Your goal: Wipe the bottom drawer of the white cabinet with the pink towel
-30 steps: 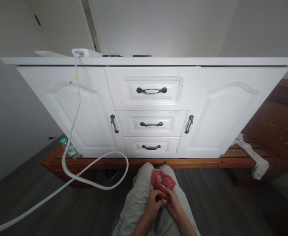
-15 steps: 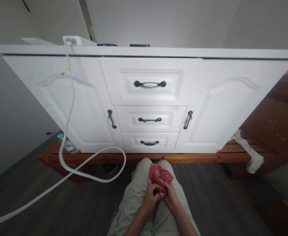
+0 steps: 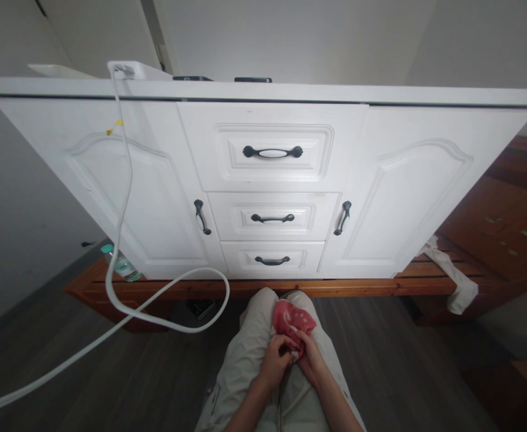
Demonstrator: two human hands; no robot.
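Observation:
A red cloth point(image 3: 291, 317) with pale marks lies across my knees, over light trousers point(image 3: 240, 366). My left hand point(image 3: 276, 359) is closed at the cloth's near left edge, its thumb and fingers curled together in a pinch. On the cloth's near right side, my right hand point(image 3: 309, 356) grips the fabric, the thumb lying on top. Both hands are close together, with a bunched part of the cloth between them. Whether anything small is held inside the folds cannot be made out.
A white cabinet point(image 3: 353, 129) with dark handles stands on a wooden bench point(image 3: 326, 289) before me. A thick white cable point(image 3: 155, 327) loops down from a power strip point(image 3: 137, 70). A bottle point(image 3: 126, 268) stands at left; white fabric point(image 3: 459, 288) hangs at right.
The view has shifted slightly, so the cabinet sits a little further left. Both hands stay on the red cloth in nearly the same pose.

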